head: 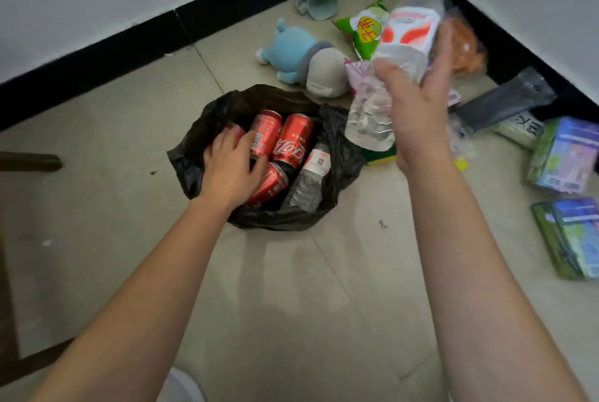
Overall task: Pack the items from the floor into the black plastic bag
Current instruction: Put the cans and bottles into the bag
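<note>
The mouth of the black plastic bag (185, 161) is crowded. Red cola cans (293, 142) and a water bottle (309, 174) lie across it, and the left hand (230, 165) rests over the cans on its left side. Only a dark gap is left at the far rim. Above the bag's right edge the right hand (418, 116) grips a labelled bottle (408, 29) and, it seems, a crumpled bottle (366, 116), barring that approach. A plush toy (298, 48) lies just behind the bag, with tissue packs (564, 155) to the right. Bare floor (291, 288) lies open on the near side.
</note>
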Action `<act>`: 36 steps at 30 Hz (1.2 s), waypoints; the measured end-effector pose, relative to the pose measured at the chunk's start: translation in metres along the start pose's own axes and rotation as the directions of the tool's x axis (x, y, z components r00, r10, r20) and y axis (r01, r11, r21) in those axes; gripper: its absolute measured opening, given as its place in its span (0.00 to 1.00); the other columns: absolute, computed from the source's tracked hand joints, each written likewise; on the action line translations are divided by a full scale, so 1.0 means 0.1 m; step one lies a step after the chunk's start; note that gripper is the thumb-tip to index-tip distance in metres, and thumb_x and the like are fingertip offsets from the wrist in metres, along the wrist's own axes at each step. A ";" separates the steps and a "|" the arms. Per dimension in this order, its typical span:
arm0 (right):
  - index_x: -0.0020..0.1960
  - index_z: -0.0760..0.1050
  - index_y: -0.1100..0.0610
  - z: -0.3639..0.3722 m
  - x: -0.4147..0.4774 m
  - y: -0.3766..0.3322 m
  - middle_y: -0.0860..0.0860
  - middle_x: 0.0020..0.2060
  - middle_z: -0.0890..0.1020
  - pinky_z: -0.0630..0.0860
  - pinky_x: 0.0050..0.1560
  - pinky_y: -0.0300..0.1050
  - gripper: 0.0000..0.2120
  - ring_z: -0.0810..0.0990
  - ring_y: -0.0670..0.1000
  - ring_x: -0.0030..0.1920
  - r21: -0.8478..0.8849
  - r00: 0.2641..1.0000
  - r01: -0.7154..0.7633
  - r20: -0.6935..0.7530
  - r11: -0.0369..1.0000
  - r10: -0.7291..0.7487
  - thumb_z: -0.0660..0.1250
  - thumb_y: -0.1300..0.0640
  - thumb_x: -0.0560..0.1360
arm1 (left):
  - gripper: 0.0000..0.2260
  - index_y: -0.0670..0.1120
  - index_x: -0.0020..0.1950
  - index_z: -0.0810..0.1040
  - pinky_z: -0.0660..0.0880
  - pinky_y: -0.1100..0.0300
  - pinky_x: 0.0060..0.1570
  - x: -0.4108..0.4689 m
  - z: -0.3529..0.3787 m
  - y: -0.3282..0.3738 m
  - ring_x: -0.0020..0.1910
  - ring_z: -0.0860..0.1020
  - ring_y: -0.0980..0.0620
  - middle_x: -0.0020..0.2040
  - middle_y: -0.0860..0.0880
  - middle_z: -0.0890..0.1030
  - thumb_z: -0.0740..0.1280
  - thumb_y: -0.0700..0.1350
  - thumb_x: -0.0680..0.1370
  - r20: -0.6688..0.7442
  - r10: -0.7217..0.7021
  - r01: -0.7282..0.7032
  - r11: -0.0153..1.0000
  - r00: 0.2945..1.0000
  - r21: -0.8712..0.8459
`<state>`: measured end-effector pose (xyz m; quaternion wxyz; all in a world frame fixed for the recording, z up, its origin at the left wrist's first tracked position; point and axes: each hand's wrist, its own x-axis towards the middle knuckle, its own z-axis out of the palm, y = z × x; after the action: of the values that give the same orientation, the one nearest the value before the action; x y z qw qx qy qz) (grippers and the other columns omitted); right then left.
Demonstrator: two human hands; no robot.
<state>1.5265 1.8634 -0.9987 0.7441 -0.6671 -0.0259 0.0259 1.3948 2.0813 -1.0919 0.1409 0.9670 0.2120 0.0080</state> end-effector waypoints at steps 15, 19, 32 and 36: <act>0.78 0.53 0.37 0.59 -0.96 0.97 0.48 0.67 0.75 0.76 0.63 0.51 0.48 0.78 0.49 0.61 -0.454 0.740 -0.340 0.412 0.824 0.532 0.76 0.58 0.68 | 0.30 0.49 0.78 0.60 0.70 0.44 0.65 -0.34 0.16 -0.67 0.69 0.68 0.37 0.72 0.39 0.66 0.67 0.47 0.78 0.182 -0.203 0.221 0.971 0.962 -0.087; 0.78 0.58 0.37 0.55 -0.82 0.93 0.47 0.67 0.74 0.78 0.54 0.44 0.44 0.79 0.48 0.59 -0.494 0.693 -0.339 0.445 0.801 0.568 0.76 0.55 0.69 | 0.26 0.49 0.72 0.70 0.74 0.51 0.57 -0.31 0.17 -0.68 0.61 0.75 0.41 0.64 0.43 0.72 0.69 0.42 0.74 0.079 -0.206 0.220 0.934 0.975 -0.281; 0.77 0.60 0.37 1.14 -0.88 0.97 0.48 0.70 0.72 0.76 0.63 0.51 0.42 0.76 0.52 0.63 -0.553 0.695 -0.334 0.403 0.764 0.595 0.75 0.53 0.68 | 0.06 0.43 0.39 0.81 0.79 0.50 0.48 -0.09 -0.19 -1.12 0.46 0.82 0.40 0.43 0.39 0.84 0.72 0.45 0.69 0.200 -0.530 0.565 0.738 0.824 -0.369; 0.79 0.54 0.37 1.46 -0.80 0.98 0.53 0.70 0.72 0.75 0.65 0.51 0.45 0.76 0.55 0.64 -0.624 0.752 -0.211 0.388 0.752 0.532 0.75 0.52 0.70 | 0.06 0.47 0.39 0.80 0.79 0.51 0.41 0.02 -0.55 -1.08 0.40 0.81 0.42 0.37 0.44 0.83 0.68 0.45 0.65 0.066 -0.417 0.411 0.837 0.907 -0.362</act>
<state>1.4354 2.0131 -1.0806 0.4619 -0.8041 -0.1025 0.3600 1.3488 2.1912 -1.0692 0.3161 0.8545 0.4115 0.0247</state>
